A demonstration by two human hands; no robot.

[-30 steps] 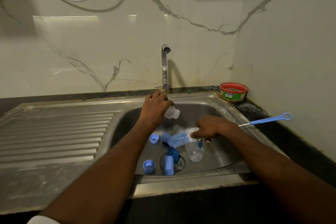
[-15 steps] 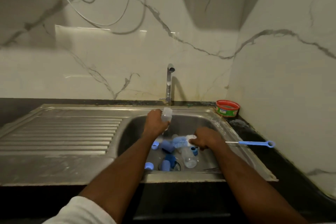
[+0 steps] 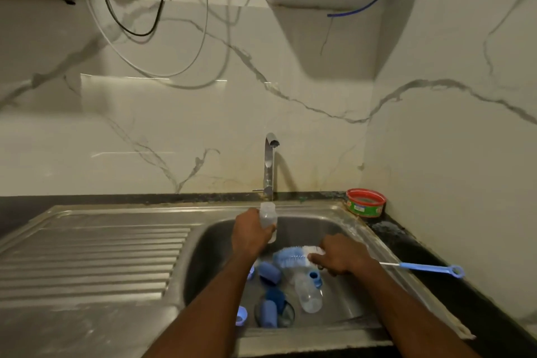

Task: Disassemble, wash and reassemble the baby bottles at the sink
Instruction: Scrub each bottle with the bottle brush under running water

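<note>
Left hand (image 3: 250, 234) grips a clear bottle (image 3: 268, 218) upright beneath the tap (image 3: 270, 166); right hand (image 3: 340, 259) fingers curl around the bottle brush (image 3: 293, 256) above the sink (image 3: 360, 229), where loose bottle parts (image 3: 268, 273) lie.

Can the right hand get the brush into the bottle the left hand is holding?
Probably yes. The left hand holds the clear bottle under the tap, and the right hand grips the bottle brush just beside it, bristles toward it; nothing lies between them.
</note>
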